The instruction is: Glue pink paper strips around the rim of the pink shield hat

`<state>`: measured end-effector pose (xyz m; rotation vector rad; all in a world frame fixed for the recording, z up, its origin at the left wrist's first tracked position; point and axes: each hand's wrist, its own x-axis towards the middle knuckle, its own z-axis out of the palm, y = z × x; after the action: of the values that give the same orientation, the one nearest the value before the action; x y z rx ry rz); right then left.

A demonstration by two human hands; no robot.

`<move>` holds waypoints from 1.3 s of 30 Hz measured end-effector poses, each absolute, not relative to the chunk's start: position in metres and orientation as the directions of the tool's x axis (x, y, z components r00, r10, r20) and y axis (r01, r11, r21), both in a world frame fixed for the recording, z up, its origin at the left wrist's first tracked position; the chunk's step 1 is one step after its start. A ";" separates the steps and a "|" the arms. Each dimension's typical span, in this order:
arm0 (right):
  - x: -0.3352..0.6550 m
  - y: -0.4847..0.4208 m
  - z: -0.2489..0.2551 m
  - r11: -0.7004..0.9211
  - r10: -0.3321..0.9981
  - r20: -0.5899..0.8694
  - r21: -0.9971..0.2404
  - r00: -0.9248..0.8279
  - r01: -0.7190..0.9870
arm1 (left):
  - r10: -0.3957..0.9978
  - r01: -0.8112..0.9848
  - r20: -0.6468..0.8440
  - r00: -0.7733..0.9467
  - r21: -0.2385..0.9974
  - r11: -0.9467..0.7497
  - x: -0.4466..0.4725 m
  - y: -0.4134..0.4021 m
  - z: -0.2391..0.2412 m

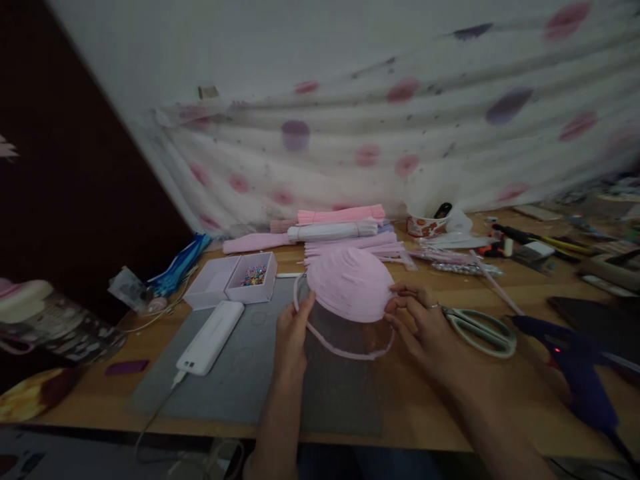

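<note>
A pale pink shell shape [350, 283] built up from curved rows of fuzzy pipe cleaner is held up above the grey mat. A thin pink pipe-cleaner loop [345, 354] hangs below it, with an open gap in between. My left hand [295, 330] is closed on the loop and the shell's left edge, thumb on top. On the other side, the fingers of my right hand [417, 320] pinch the right edge, where loop and shell come close together. Whether the two are joined there is hidden by the fingers.
Behind lie bundled pipe cleaners [340, 230]. On the left are a bead box [251, 277], a white power bank [210, 339] with cable and a tumbler [55, 320]. Green-handled scissors [483, 331] and a blue glue gun [575, 367] with a lit red light lie right.
</note>
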<state>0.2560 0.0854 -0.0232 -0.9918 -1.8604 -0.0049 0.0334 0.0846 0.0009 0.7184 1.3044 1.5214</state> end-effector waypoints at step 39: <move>0.205 0.002 0.033 0.713 0.604 0.783 -0.450 -0.145 0.537 | 0.975 -0.523 -0.014 -0.220 0.845 -0.106 0.025 0.005 -0.002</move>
<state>0.2053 0.0021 0.0330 -0.8998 -1.8018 0.0747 0.0249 0.0048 -0.0019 0.7024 0.9017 1.6143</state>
